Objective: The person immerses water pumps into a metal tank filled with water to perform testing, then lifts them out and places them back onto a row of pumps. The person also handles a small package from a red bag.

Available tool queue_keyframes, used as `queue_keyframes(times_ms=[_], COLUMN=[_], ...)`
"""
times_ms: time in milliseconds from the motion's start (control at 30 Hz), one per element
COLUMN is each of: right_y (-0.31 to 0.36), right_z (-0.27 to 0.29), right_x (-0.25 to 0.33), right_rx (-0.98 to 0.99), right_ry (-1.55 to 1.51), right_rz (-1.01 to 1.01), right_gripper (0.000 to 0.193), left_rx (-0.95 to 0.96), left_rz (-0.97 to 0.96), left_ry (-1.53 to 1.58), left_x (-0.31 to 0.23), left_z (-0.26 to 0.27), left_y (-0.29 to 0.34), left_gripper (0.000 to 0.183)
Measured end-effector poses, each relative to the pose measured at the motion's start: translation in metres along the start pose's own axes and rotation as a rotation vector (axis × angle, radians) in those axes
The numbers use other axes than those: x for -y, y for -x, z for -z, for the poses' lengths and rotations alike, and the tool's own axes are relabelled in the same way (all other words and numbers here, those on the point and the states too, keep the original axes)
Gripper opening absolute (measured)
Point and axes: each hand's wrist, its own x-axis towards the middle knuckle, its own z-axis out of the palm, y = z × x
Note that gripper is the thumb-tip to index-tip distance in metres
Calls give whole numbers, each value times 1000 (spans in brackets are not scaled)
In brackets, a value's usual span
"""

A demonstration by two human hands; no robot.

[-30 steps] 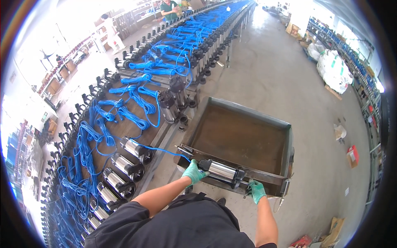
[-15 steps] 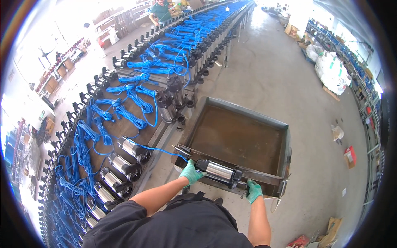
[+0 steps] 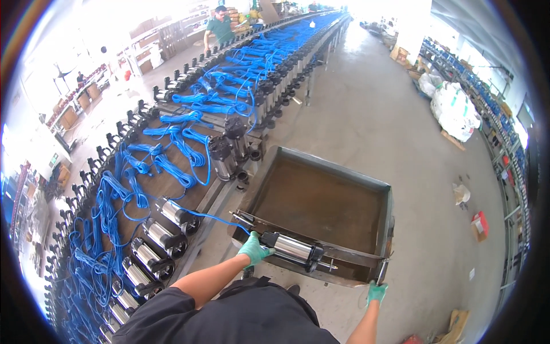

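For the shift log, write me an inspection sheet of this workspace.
Surface: bench at left, brown top; metal tank ahead, brown inside.
Job's things: pump lying across the tank's near end.
Clutter: red box and pale scrap on the floor at right.
Hands: green-gloved; left hand touching the pump's cable end, right hand at the rod on the tank's near right corner.
Cables: blue coils on the bench; one blue cable runs toward the pump.
Surroundings: person beyond the bench, white sacks at right.

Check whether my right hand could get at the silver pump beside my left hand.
Probably yes: your right hand is at the near right corner of the tank, with seemingly only a thin rod between it and the pump.
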Motion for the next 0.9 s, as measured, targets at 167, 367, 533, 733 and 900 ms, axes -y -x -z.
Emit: queue_keyframes(times_ms=[167, 367, 533, 733, 900], right_y=[3, -9, 54, 134, 142], right_z=[-7, -23, -41, -95, -97], right_x=[158, 152, 151, 172, 188], right_rx=[32, -74, 70, 408, 582], right_ry=[-61, 40, 10, -473, -579], right_rz=[-187, 213, 473, -170, -273], right_gripper=[44, 21, 9, 14, 15], left_rx=[-6, 132, 109, 224, 132], left_rz=[23, 38, -80, -183, -111], left_ry=[-106, -147, -287, -545, -287], left_x=[-18, -8, 22, 43, 36], left_z=[14, 2, -3, -6, 1], left_y=[15, 1, -13, -40, -26], left_gripper=[100, 50, 62, 84, 105])
